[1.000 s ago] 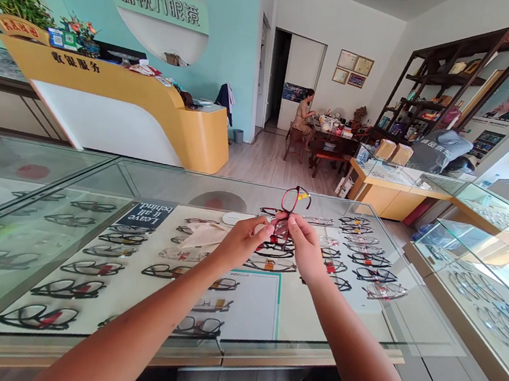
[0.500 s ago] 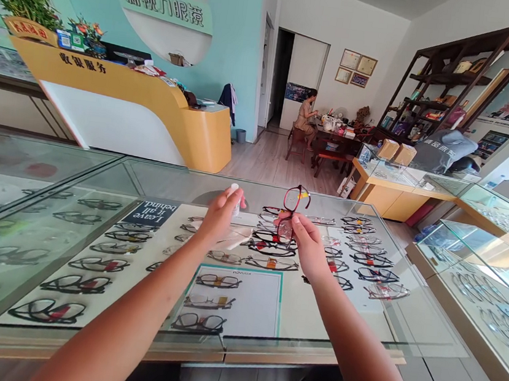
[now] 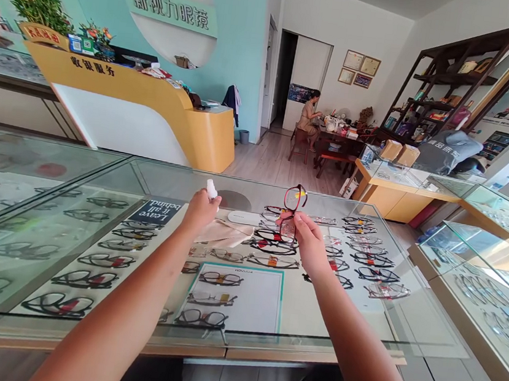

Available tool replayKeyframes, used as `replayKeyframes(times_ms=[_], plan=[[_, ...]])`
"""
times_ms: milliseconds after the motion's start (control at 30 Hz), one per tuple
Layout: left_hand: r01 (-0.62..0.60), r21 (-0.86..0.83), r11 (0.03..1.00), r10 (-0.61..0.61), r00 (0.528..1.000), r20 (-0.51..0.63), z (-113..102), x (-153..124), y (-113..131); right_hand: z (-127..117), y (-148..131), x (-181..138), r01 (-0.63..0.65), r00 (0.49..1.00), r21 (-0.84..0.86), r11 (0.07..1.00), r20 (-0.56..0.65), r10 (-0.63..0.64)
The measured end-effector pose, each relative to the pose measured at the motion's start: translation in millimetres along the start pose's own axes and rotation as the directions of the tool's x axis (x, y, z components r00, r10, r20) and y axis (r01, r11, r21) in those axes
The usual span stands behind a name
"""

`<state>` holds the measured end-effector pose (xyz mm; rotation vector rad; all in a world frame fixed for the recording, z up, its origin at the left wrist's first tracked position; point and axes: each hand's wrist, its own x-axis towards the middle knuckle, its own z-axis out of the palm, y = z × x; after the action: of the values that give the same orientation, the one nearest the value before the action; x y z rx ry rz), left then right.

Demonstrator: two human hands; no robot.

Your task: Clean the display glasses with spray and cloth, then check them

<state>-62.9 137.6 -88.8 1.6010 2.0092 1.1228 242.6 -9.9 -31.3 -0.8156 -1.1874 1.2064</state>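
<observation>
My left hand (image 3: 201, 210) is closed around a small white spray bottle (image 3: 211, 188), whose top sticks up above the fingers, over the glass display case (image 3: 181, 183). In my right hand (image 3: 306, 231) is a pair of eyeglasses (image 3: 295, 199) with a dark red frame, held upright by the fingers, one lens raised above them and the other partly hidden. A pale cloth (image 3: 225, 234) lies on the glass between my hands, beside a white oblong glasses case (image 3: 244, 218). Several rows of eyeglasses show beneath the glass.
A yellow and white counter (image 3: 154, 104) stands across the aisle at the left. At the back, a person (image 3: 309, 120) sits by a dark table (image 3: 341, 142). More glass cases (image 3: 481, 268) line the right side, near a dark wooden shelf (image 3: 458, 79).
My left hand has moved left with the spray bottle, away from the eyeglasses, uncovering more of the cloth and the white case. The right hand stays nearly in place, still holding the eyeglasses.
</observation>
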Motion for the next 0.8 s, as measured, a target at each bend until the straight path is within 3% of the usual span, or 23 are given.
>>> replayKeyframes(times_ms=[233, 500, 600, 667, 700, 733, 800], plan=[[0.013, 0.122, 0.992, -0.015, 1.0, 0.011, -3, -5, -3, 0, -2, -1, 0.014, 1.0, 0.007, 1.0, 0.002, -0.014], [0.025, 0.119, 0.993, -0.023, 1.0, -0.019, -6, -11, 5, -2, -2, -1, 0.029, 1.0, -0.018, 0.999, 0.011, -0.029], [-0.021, 0.107, 0.994, 0.04, 0.983, -0.178, -13, -22, 22, -2, -1, -1, 0.026, 1.0, -0.017, 1.0, -0.006, -0.026], [-0.117, 0.103, 0.988, 0.149, 0.9, -0.41, -20, -32, 35, -3, 0, -1, 0.033, 0.999, -0.014, 0.999, -0.008, -0.033], [-0.176, 0.112, 0.978, 0.208, 0.864, -0.458, -24, -36, 40, -3, 0, -1, 0.038, 0.999, -0.012, 0.999, -0.005, -0.038], [-0.248, 0.114, 0.962, 0.273, 0.86, -0.432, -27, -39, 45, -4, 1, -1, 0.041, 0.999, -0.011, 0.999, 0.0, -0.041], [-0.39, 0.091, 0.916, 0.4, 0.9, -0.172, -29, -44, 49, -5, 1, -1, 0.044, 0.999, -0.021, 0.999, 0.011, -0.044]])
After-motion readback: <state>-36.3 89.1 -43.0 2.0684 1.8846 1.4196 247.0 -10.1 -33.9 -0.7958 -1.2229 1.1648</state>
